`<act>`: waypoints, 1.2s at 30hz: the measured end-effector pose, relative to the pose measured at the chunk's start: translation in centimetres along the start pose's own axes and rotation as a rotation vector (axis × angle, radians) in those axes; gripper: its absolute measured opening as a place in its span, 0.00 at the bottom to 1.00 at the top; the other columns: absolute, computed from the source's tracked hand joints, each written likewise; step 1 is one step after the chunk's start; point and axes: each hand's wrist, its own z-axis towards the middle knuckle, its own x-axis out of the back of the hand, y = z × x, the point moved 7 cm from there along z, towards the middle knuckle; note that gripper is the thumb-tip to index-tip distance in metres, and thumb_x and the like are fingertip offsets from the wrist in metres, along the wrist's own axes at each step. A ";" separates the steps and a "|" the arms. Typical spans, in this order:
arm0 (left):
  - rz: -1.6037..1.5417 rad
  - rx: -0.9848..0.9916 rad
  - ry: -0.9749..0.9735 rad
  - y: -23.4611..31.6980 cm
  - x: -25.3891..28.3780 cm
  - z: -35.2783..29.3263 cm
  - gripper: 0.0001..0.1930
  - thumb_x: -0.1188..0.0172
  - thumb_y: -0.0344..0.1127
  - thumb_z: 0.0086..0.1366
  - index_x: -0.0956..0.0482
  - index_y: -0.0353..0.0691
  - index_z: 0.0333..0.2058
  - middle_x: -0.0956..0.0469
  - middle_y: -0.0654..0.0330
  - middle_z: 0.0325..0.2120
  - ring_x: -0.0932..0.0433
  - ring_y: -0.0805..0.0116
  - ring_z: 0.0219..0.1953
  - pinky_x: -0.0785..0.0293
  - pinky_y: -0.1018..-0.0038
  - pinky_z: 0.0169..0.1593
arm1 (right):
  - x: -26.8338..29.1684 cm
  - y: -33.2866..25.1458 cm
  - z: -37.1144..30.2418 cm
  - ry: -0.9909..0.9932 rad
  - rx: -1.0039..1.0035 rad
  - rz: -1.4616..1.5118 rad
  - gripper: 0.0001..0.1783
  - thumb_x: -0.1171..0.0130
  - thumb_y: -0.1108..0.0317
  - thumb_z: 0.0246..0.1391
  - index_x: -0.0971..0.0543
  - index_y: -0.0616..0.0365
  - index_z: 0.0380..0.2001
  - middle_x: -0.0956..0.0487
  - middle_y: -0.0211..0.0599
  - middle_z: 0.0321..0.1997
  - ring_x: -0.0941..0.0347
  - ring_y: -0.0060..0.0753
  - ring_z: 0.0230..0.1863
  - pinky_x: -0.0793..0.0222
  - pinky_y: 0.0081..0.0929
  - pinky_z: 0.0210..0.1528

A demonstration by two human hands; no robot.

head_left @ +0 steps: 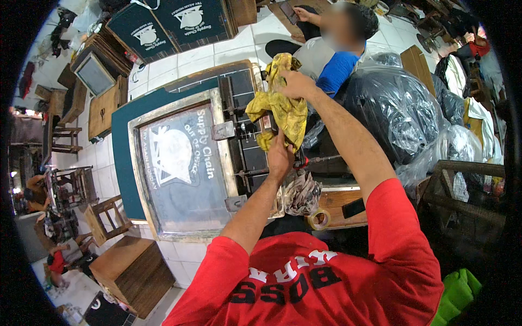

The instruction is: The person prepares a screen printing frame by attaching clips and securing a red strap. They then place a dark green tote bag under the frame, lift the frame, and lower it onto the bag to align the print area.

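Note:
A stained, crumpled yellow cloth (291, 117) hangs between my two hands above the right edge of the printing table. My right hand (298, 85) grips its upper part, fingers partly lost in the folds. Lower down, my left hand (280, 158) is closed on the bottom of the cloth; its fingertips are partly covered. To the left of both hands lies a screen-printing frame (216, 111) with a white design on its mesh. It is held by metal hinge clamps (223, 130) along its right side. Dark green material (122, 157) sticks out beneath it.
Nearest my left forearm are a crumpled greyish rag (303, 194), a roll of tape (319, 219) and a dark phone (353, 208) on a wooden surface. A person in blue (337, 70) sits beyond my right hand. Big plastic-wrapped bundles (391, 108) stand right; printed dark panels (190, 24) are at the back.

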 end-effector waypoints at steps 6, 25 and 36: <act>-0.162 0.454 -0.451 -4.5 -3.3 3.7 0.35 0.46 0.26 0.59 0.43 0.34 0.66 0.23 0.32 0.44 0.21 0.41 0.46 0.25 0.54 0.48 | -2.8 0.4 3.3 -0.345 -0.081 -0.246 0.19 0.43 0.66 0.44 0.17 0.64 0.39 0.17 0.53 0.45 0.19 0.49 0.47 0.27 0.45 0.48; 0.554 -0.099 -0.044 0.6 2.8 12.5 0.30 0.41 0.22 0.53 0.30 0.40 0.57 0.27 0.50 0.49 0.24 0.50 0.42 0.24 0.59 0.47 | 0.3 1.8 1.7 -0.168 0.217 -0.062 0.29 0.31 0.53 0.45 0.20 0.59 0.48 0.19 0.47 0.48 0.23 0.47 0.51 0.28 0.37 0.54; 0.074 -0.024 0.048 -0.4 8.1 2.4 0.07 0.37 0.28 0.58 0.20 0.38 0.36 0.20 0.55 0.31 0.20 0.62 0.30 0.25 0.70 0.33 | -12.3 6.5 -13.3 -0.574 0.144 0.322 0.17 0.45 0.59 0.57 0.19 0.65 0.31 0.19 0.49 0.34 0.23 0.49 0.38 0.28 0.47 0.41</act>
